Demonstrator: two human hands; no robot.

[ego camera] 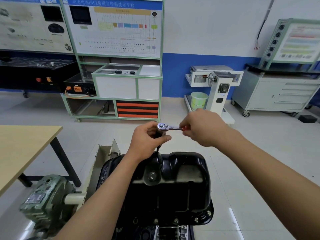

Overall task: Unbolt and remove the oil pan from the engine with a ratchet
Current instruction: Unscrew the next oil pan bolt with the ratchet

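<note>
We hold the ratchet [167, 126] with both hands, raised above the far edge of the pan [173, 184]. Our right hand [202, 129] is wrapped round its red handle, fingers curled tight, so that only a sliver of red shows beside the chrome shank. Our left hand [147, 139] is curled just under the chrome head, thumb and fingers pinching a dark extension [158, 149] that drops from the head toward the pan's far rim. Where its lower end meets the rim we cannot tell, as our wrist and the pan's bulge hide it.

The black pan sits on the engine [171, 232], sump upward, directly below and nearer to us than both hands. Our left forearm crosses its left side and our right forearm passes to its right. Neither hand touches the pan. Bolts [196, 219] show along its near flange.

A wooden table [20, 149] stands to the left, with a green gearbox [46, 201] below it.
</note>
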